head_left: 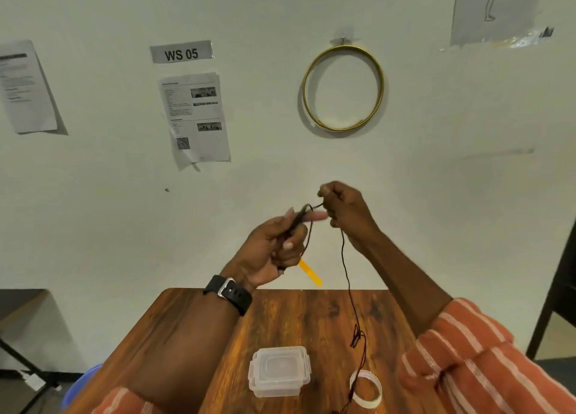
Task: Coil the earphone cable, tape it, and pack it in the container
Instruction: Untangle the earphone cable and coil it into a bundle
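Both hands are raised above the far end of the wooden table [193,335]. My left hand [274,248] grips several turns of the thin dark earphone cable [345,267] wound over its fingers. My right hand [346,214] pinches the same cable just right of the left fingertips. The free length hangs down from there to the table, past a small knot, and over a clear tape roll [366,390]. A small clear plastic container [280,370] with its lid on stands on the table below my hands.
A yellow strip [310,273] shows at the table's far edge below my left hand. The wall behind carries papers, a "WS 05" label and a gold hoop [343,87]. A dark frame [554,292] stands at the right, and a blue object [78,385] lies lower left.
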The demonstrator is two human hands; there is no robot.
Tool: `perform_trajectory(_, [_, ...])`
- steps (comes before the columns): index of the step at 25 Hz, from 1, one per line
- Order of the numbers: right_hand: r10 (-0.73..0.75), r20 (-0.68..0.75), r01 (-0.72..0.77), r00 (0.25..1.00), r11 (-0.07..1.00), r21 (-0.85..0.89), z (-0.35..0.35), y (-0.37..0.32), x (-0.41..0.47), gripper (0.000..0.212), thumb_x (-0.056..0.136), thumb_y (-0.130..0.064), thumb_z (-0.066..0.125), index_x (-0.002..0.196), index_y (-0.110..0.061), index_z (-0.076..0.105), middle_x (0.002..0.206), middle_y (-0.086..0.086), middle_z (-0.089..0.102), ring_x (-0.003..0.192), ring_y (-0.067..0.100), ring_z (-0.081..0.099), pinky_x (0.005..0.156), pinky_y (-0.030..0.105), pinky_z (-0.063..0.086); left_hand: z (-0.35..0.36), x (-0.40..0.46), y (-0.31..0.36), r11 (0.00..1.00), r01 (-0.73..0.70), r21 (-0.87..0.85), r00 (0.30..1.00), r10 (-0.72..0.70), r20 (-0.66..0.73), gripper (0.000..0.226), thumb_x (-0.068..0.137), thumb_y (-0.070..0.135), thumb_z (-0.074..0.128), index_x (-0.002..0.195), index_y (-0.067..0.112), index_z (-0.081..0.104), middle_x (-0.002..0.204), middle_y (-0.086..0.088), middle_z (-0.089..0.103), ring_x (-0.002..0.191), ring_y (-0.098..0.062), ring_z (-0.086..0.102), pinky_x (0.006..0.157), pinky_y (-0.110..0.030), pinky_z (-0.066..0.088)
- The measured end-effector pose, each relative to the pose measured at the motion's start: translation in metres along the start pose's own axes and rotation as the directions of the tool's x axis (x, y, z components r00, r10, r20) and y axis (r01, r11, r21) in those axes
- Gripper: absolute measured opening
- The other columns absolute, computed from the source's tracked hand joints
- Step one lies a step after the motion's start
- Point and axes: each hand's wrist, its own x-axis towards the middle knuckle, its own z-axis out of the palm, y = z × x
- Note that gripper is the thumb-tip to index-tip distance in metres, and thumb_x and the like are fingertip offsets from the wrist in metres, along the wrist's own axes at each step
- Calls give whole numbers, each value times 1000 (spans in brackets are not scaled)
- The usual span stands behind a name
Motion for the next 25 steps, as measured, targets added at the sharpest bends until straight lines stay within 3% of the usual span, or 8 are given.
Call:
perform_trajectory(3, [86, 98, -90, 991, 996, 30, 19, 40, -32, 22, 100, -25, 49, 85, -20, 64, 61, -6, 47, 53, 11, 37, 47, 23, 32, 4, 14, 33, 933, -314, -178, 942, 283, -179, 46, 103, 28, 32, 142, 5, 36, 72, 6, 63, 37, -2, 36, 37, -16, 23])
perform_trajectory(5, [103, 254, -108, 962, 994, 5, 27, 56, -63, 22, 102, -21, 48, 98, -12, 67, 62, -3, 46, 55, 11, 40, 52, 25, 36, -6, 23, 60, 894, -447, 19, 837, 426, -343, 42, 104, 27, 33, 146, 22, 27, 90, 0, 74, 47, -7, 55, 43, -16, 40])
perform_trajectory(8, [71, 387, -70, 919, 997, -18, 20, 49, -83, 21, 98, -21, 53, 100, -9, 71, 59, -6, 43, 54, 8, 38, 54, 27, 34, -24, 29, 74, 712, -178, 679, 789, 515, -334, 56, 105, 26, 36, 151, 35, 5, 101, -10, 74, 72, -19, 73, 57, -25, 54])
perform_trajectory(11, [-21, 271, 5, 962, 998, 60, -3, 16, -64, 21, 94, -26, 56, 90, -15, 72, 58, -5, 38, 51, 11, 29, 49, 31, 22, -42, 21, 42, 468, 110, 877, 953, 202, -227, 58, 103, 26, 42, 153, 32, 11, 91, -14, 73, 54, -7, 63, 45, -26, 44])
perform_trajectory(14, [-74, 152, 78, 986, 997, -26, -20, -9, -25, 25, 98, -25, 54, 83, -16, 71, 59, -5, 37, 50, 9, 28, 49, 28, 22, -32, -8, -2, 847, 161, 507, 987, -151, -61, 47, 104, 35, 32, 148, 19, 33, 68, -13, 64, 36, -13, 20, 39, -25, 19])
perform_trajectory(18, [-16, 161, 14, 987, 1000, 11, -7, 10, -6, 26, 100, -24, 52, 80, -16, 67, 59, -7, 39, 50, 7, 31, 51, 27, 27, -6, -13, -7, 985, 2, -175, 993, 19, 119, 55, 103, 35, 22, 144, 0, 34, 55, 3, 55, 32, -7, 9, 37, -21, 15])
perform_trajectory(21, [51, 296, -69, 954, 996, 51, 15, 43, -33, 16, 97, -15, 57, 92, -5, 68, 63, 1, 50, 53, 10, 46, 57, 29, 39, -3, 12, 29, 945, -280, -171, 955, 255, -153, 52, 102, 35, 29, 144, 5, 34, 72, 5, 66, 31, -4, 27, 38, -18, 18])
perform_trajectory(25, [128, 625, -180, 770, 983, 20, 22, 66, -73, 23, 91, -13, 66, 113, -4, 67, 71, 9, 65, 63, 16, 61, 64, 27, 50, -14, 35, 80, 865, -416, 279, 777, 498, -385, 40, 104, 31, 34, 142, 19, 27, 110, -6, 73, 47, -9, 57, 40, -17, 31])
